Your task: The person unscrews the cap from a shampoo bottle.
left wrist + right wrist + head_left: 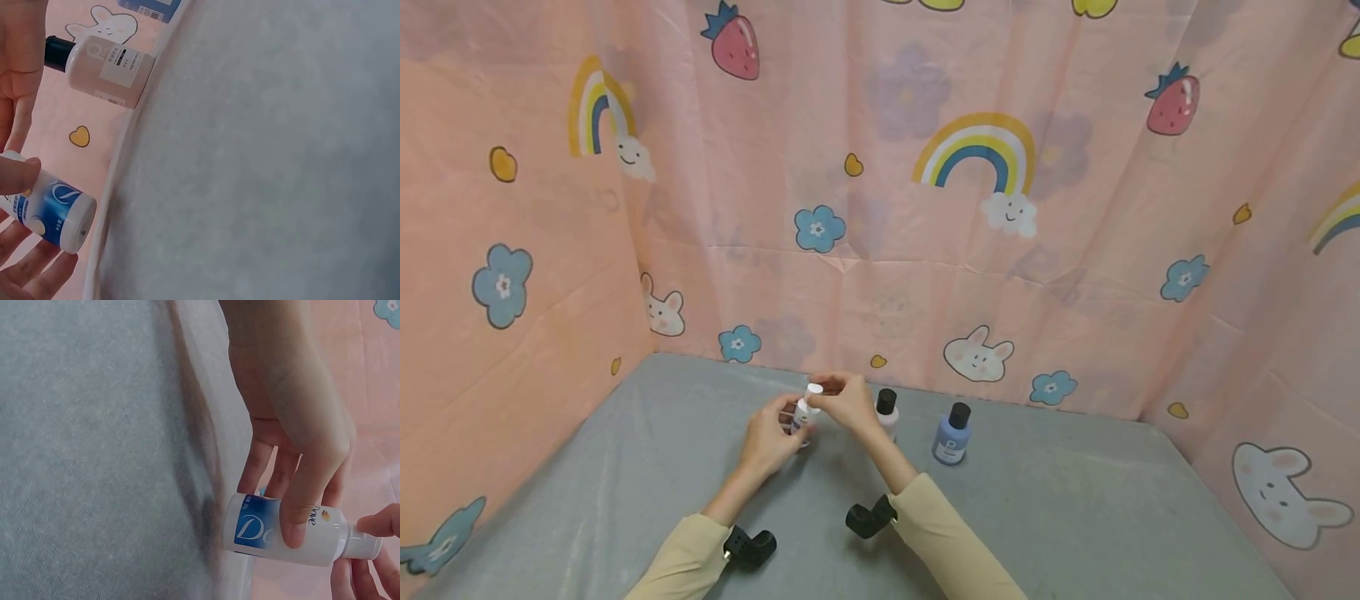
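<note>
A small white bottle point(806, 412) with a blue label is held just above the grey table point(1075, 500), near the back. My left hand point(790, 427) grips its body; in the left wrist view the thumb and fingers point(44, 270) wrap the bottle point(56, 211). My right hand point(824, 397) pinches the white cap point(814, 389) from above. In the right wrist view the bottle point(253, 530) lies sideways under the left hand's fingers point(301, 506), and the right fingertips point(378, 522) sit on its cap point(362, 545).
A pale pink bottle point(887, 414) with a black cap stands just right of my hands, and a blue bottle point(952, 436) with a black cap stands further right. A pink cartoon-print cloth point(925, 250) walls the table at the back and both sides.
</note>
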`<state>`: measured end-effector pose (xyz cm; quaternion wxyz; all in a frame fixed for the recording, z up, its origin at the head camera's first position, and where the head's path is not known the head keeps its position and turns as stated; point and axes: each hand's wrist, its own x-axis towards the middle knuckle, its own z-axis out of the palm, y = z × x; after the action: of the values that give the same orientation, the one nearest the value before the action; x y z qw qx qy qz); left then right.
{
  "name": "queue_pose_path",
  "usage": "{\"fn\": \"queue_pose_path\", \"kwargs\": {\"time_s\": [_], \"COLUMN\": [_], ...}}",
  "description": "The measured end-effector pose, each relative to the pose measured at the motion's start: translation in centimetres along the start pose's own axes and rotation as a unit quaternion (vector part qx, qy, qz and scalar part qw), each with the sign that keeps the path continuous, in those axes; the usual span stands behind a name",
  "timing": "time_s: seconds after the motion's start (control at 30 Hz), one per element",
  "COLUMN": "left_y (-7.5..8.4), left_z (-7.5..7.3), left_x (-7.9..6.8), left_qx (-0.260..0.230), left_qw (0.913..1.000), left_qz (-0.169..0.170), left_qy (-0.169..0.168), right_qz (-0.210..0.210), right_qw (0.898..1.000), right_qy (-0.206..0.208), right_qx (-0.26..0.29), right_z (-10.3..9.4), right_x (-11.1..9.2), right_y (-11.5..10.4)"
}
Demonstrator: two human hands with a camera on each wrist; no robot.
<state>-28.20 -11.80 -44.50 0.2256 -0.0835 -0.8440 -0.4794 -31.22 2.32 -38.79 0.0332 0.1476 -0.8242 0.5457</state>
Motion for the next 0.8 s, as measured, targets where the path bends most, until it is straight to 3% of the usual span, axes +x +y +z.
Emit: {"fn": "queue_pose_path", "kwargs": {"time_s": [0.33, 0.6, 0.8], "left_y": [0.03, 0.43, 0.49], "left_z": [0.01, -0.26, -0.29], "left_x": [0.21, 0.14, 0.09], "left_qx": [0.013, 0.057, 0.076], "left_qw": [0.9996, 0.9964, 0.9947], "left_qz": [-0.013, -0.022, -0.02], "left_qy": [0.024, 0.059, 0.067], "right_qz": [-0.015, -0.008, -0.012], "right_qw": [1.0, 1.0, 0.999], "right_qy": [-0.012, 0.017, 0.035], "right_qx": [0.01, 0.004, 0.012], "right_z": [0.02, 0.25, 0.47], "right_x": [0.07, -0.07, -0.11], "right_y": [0.18, 0.1, 0.03]}}
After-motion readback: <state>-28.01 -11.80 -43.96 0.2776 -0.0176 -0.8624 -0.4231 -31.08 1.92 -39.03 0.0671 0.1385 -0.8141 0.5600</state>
